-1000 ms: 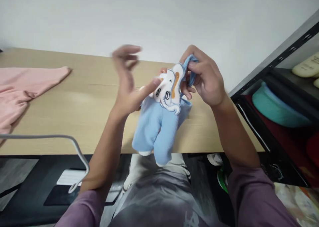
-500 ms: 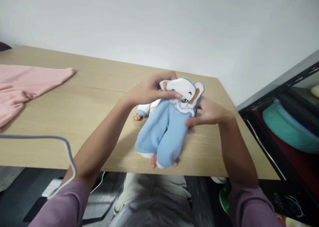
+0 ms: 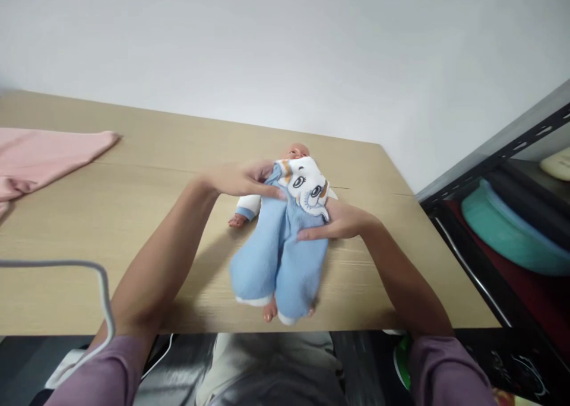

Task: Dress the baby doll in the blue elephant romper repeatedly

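Observation:
A baby doll (image 3: pixel 297 150) lies on its back on the table, its head toward the wall and its feet toward me. Blue fleece overalls (image 3: pixel 262 254) cover its legs and belly; their white bib (image 3: pixel 307 183) carries a cartoon animal face and lies up over the chest. My left hand (image 3: pixel 243 180) grips the overalls' upper left edge between thumb and fingers. On the opposite side, my right hand (image 3: pixel 342 218) holds the waist, thumb across the front and fingers hidden behind. A white sleeve with a blue cuff (image 3: pixel 247 207) shows at the doll's arm on the left.
Pink cloth (image 3: pixel 48 151) lies on the wooden table (image 3: pixel 178 136) at the far left. A pale cable (image 3: pixel 100 275) loops near my left forearm. To the right, a black metal rack (image 3: pixel 494 162) holds a teal item (image 3: pixel 507 234). A wall stands behind the table.
The bib has been pulled higher up the chest and spread out, showing both printed eyes. Both hands have shifted slightly left and down. The doll's head has come into view.

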### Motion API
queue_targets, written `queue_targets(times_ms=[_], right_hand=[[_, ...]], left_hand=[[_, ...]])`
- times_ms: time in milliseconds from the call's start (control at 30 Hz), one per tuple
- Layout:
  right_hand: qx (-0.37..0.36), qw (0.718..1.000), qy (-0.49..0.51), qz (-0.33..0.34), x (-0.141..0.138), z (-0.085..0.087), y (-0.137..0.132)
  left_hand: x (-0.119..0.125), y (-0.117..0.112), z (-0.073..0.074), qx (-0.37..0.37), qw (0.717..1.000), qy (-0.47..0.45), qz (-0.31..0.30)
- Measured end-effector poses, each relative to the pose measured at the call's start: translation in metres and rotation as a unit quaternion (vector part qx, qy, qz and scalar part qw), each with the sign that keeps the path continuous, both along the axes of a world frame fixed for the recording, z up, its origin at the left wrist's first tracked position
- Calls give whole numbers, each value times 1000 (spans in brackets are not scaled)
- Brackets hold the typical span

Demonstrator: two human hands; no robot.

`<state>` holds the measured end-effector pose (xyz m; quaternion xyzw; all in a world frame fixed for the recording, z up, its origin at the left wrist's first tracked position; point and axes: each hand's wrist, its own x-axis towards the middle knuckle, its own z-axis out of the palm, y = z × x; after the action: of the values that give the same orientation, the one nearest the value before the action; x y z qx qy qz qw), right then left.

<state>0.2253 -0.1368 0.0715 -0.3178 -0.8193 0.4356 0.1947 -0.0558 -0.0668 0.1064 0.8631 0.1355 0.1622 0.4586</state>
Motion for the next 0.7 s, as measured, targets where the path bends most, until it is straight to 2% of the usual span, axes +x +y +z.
queue_targets(times_ms=[67, 133, 200, 267, 367, 467, 600, 700], right_hand=[[-31, 999, -6, 18, -5, -4, 0], [-43, 999, -12, 25, -7, -7, -1], [-26, 1000, -2, 14, -7, -9, -1], [-16, 999, 37, -11, -5, -10, -2], [-44, 993, 95, -52, -2, -14, -1], [-76, 989, 95, -80, 1, -20, -1], [-150, 985, 80, -38, 3, -28, -3], [-191, 979, 66, 11, 4, -27, -6]], left_hand=[[5, -4, 0, 12, 999, -29, 25], [7, -10, 3, 20, 1000, -5, 24], [5, -14, 6, 22, 999, 33, 16], [0, -14, 8, 22, 998, 53, 2], [-9, -10, 6, 17, 998, 50, -35], [-12, -5, 0, -23, 996, 42, -74], [-9, -5, -5, -118, 984, 54, -119], [-2, -9, -6, -118, 988, 18, -99]])
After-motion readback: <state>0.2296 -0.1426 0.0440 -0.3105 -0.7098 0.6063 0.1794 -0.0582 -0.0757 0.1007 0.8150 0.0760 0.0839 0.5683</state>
